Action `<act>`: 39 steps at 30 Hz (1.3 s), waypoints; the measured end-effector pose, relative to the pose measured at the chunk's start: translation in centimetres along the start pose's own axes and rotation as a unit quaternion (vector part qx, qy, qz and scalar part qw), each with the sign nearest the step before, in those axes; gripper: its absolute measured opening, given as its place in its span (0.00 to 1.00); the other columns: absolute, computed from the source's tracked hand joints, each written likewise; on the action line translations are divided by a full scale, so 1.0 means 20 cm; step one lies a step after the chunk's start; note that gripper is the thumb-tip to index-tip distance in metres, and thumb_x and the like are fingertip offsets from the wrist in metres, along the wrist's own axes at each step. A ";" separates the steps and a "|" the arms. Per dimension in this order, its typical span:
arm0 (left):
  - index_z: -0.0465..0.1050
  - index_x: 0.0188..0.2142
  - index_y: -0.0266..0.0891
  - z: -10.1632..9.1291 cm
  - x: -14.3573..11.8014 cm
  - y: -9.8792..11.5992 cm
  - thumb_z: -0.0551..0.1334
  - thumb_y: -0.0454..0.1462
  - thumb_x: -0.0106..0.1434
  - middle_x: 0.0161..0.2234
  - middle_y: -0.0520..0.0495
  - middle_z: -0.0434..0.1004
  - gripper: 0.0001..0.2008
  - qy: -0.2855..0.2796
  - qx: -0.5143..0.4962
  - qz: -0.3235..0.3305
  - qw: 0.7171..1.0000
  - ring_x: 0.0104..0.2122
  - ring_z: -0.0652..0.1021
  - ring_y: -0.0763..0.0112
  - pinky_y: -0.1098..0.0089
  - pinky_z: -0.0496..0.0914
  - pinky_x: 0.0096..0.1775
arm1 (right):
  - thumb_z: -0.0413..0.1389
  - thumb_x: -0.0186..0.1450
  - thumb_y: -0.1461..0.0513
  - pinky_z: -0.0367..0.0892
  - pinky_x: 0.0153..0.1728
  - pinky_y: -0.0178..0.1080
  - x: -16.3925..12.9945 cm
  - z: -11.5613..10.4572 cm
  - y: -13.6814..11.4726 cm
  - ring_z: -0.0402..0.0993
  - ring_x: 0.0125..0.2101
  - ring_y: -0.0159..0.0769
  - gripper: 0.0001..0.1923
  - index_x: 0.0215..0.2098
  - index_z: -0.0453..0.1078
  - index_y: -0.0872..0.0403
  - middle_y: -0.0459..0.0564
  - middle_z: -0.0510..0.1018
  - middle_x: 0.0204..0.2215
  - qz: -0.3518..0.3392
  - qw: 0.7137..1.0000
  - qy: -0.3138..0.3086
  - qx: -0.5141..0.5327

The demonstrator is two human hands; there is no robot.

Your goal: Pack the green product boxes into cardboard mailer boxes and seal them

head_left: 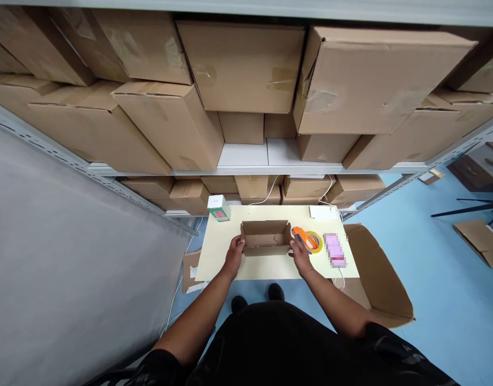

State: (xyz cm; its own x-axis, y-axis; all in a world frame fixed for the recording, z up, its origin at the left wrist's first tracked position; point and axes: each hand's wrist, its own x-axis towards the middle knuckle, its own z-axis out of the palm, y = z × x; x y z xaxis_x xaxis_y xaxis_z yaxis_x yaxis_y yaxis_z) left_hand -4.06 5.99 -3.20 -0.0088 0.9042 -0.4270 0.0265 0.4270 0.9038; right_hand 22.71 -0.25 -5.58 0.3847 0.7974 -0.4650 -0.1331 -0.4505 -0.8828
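On the pale desk [222, 262], everything sits around one small open cardboard box [266, 237], which stands upright near the middle of the desk with its flaps up and its inside in shadow. Far left of the box, a grey sheet [69, 257] covers that whole side of the view, under a slanting metal shelf rail. Nearer, just left of the box and a little behind it, a small white and green carton [218, 208] stands at the back edge of the desk. The left hand [234, 255] is pressed against the box's left end, fingers curled round the corner and gripping the wall. Behind the box and above it, shelves [246, 158] are packed with large brown cartons [242, 67]. At the box's right end, the right hand [300, 255] has its fingers curled against the near right corner, touching the cardboard; how firmly it grips I cannot tell. Just right of the box, touching or nearly touching that hand, lies an orange tape dispenser [301, 236] with a roll of tape. Right of the dispenser lies a pink object [335, 250], blurred. Behind it, at the back right of the desk, lies a white paper [322, 212]. Furthest right of the box, a large open carton [381, 279] leans beside the desk on the blue floor [443, 300].
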 end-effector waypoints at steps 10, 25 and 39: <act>0.72 0.58 0.44 -0.01 -0.07 0.08 0.59 0.50 0.67 0.61 0.41 0.75 0.24 0.023 -0.018 0.054 0.998 0.59 0.74 0.54 0.55 0.69 0.57 | 0.59 0.60 0.37 0.76 0.47 0.47 0.03 0.01 -0.12 0.74 0.53 0.50 0.31 0.49 0.77 0.49 0.53 0.79 0.53 -0.054 0.998 -0.031 -0.008; 0.70 0.62 0.44 -0.20 -0.53 -0.06 0.57 0.52 0.68 0.64 0.42 0.71 0.27 0.234 -0.107 0.083 0.963 0.61 0.73 0.54 0.57 0.70 0.57 | 0.57 0.63 0.38 0.74 0.47 0.47 0.06 0.31 -0.20 0.75 0.46 0.47 0.28 0.48 0.76 0.49 0.52 0.81 0.46 -0.107 0.951 -0.275 -0.087; 0.73 0.58 0.44 -0.64 -1.30 -0.35 0.58 0.52 0.68 0.60 0.42 0.76 0.24 0.418 -0.187 0.114 0.882 0.58 0.75 0.54 0.56 0.70 0.57 | 0.55 0.65 0.40 0.75 0.47 0.48 -0.52 0.86 -0.02 0.75 0.49 0.48 0.27 0.49 0.76 0.48 0.52 0.80 0.49 -0.147 0.871 -0.443 -0.154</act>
State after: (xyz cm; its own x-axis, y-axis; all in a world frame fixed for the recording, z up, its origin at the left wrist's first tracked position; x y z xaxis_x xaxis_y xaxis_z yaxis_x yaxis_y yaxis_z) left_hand -16.89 -20.40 1.95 -0.7839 0.5861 -0.2047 -0.2075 0.0634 0.9762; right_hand 2.97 -1.46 -1.48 -0.5136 0.8318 -0.2106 0.1552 -0.1514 -0.9762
